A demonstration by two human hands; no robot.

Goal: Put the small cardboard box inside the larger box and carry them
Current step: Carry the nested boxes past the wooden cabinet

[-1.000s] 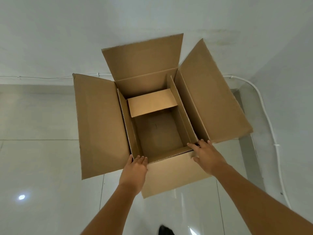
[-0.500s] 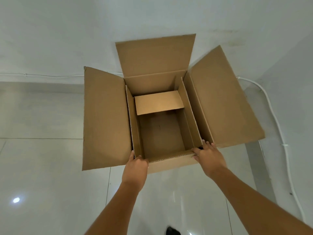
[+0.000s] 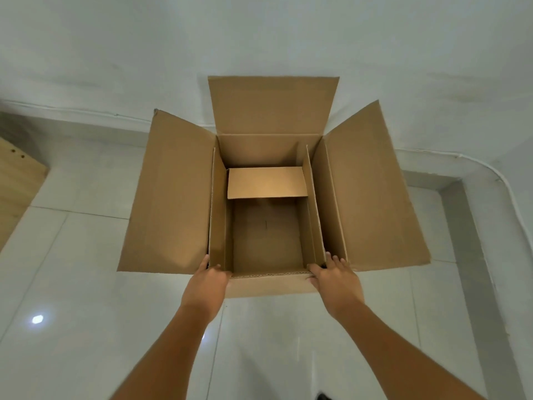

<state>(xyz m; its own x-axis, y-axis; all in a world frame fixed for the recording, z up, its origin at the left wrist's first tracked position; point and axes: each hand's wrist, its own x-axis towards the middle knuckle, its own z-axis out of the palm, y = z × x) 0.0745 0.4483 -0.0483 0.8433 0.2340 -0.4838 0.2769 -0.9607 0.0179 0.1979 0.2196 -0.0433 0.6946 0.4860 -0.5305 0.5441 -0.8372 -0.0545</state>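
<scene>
Fingers (image 3: pixel 336 262) gripping rim, matte corrugated larger box (image 3: pixel 170 197), small cardboard box (image 3: pixel 266 235) nested

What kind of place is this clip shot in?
Probably a bare indoor room, perhaps storage or an unfurnished space: glossy white floor tiles, plain white wall, and a white cable running along the wall's base.

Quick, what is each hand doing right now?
Left hand: closed on the near left corner of the large box.
Right hand: closed on its near right corner.
</scene>
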